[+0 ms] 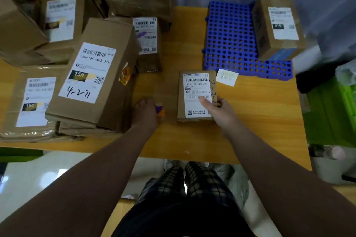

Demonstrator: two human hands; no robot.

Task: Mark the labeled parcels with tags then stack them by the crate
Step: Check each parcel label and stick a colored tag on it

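A small flat brown parcel [194,90] with a white shipping label lies on the wooden table [260,113] in front of me. Handwritten digits run down its right side. My right hand [217,109] grips its lower right corner, thumb pressed on the label. My left hand [146,111] rests on the table to the parcel's left, fingers closed around purple and orange tags [159,110]. A blue perforated crate panel [231,44] lies at the back right, and a labeled box [277,27] stands on it. A white paper slip [227,77] lies by the crate's front edge.
Several labeled cardboard boxes are piled on the left, the nearest [94,77] marked "4-2-71", another [148,44] carrying a purple tag. Green bins [335,113] stand off the table's right edge. The table's front edge runs just above my knees.
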